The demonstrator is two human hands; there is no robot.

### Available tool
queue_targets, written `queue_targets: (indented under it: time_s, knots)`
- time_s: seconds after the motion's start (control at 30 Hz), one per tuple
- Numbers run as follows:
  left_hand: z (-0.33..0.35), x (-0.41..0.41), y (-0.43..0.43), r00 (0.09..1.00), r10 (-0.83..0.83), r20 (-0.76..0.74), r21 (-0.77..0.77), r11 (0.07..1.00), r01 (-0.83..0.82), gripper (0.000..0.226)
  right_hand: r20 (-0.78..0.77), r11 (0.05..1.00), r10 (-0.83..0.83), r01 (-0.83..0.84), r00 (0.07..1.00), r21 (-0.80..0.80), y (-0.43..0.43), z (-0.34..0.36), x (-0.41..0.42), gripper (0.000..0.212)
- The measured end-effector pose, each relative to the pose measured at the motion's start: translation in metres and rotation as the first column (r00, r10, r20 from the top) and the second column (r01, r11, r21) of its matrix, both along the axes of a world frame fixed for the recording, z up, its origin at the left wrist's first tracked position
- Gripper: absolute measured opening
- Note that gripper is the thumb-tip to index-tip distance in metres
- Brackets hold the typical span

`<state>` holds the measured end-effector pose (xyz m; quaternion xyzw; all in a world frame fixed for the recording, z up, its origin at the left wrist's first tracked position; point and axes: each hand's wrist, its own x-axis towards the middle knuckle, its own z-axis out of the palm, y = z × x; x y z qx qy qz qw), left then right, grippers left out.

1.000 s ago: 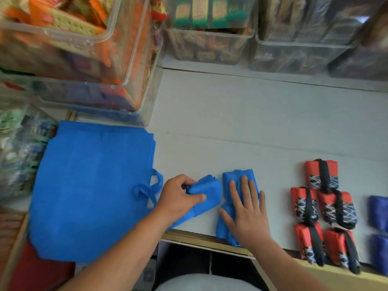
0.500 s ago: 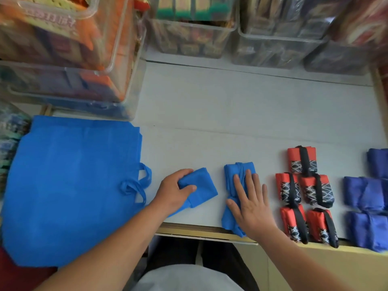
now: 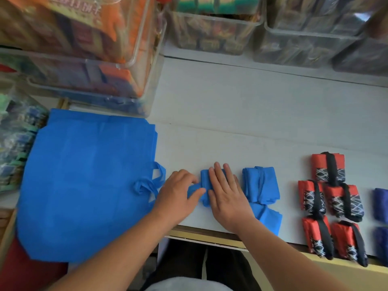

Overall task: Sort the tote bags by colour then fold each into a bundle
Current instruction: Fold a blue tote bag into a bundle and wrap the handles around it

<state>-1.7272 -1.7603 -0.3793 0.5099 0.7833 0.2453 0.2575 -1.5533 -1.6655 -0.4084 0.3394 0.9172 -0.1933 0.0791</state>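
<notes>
A small blue folded bundle lies near the table's front edge. My left hand pinches its left end with thumb and fingers. My right hand lies flat on top of it, fingers straight, pressing it down. Just to the right sits a second blue bundle, with a loose blue flap below it reaching the table edge. A stack of flat blue tote bags lies at the left, handles pointing right. Several red bundles with black straps stand at the right.
Clear plastic bins of packaged goods line the back and left of the white table. Dark blue bundles show at the right edge. A red item lies under the flat bags at the lower left.
My right hand left the right-hand blue bundle and came down flat on the bundle my left hand holds. The camera view shifted right and back.
</notes>
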Motion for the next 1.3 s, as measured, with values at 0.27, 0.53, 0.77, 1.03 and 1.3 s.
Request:
queue_targets:
  time_s: [0.27,0.53,0.77,1.03,1.3]
  knots:
    - [-0.027,-0.011,-0.042,0.958,-0.236,-0.165,-0.097,0.970,0.222,0.024,0.160,0.994,0.087,-0.074,0.983,-0.086,0.009,0.001,-0.012,0.066]
    - [0.043,-0.039,-0.048,0.934,-0.036,0.356,-0.077,0.995,0.068,0.016,0.127,0.992,0.124,-0.122,0.984,-0.028,0.014,-0.002,-0.012,0.070]
    - [0.069,-0.044,-0.041,0.719,0.381,0.581,-0.203,0.924,-0.325,0.021,-0.085,0.989,0.067,-0.054,0.994,0.138,-0.001,0.007,-0.021,0.064]
    - [0.020,-0.025,-0.013,0.692,0.666,0.278,-0.359,0.741,-0.568,0.045,-0.069,0.951,-0.178,0.153,0.982,-0.270,-0.017,0.010,-0.028,0.079]
    - [0.017,-0.027,-0.006,0.663,0.695,0.280,-0.453,0.704,-0.547,0.041,0.011,0.965,-0.259,0.258,0.966,0.034,-0.029,-0.006,-0.049,0.068]
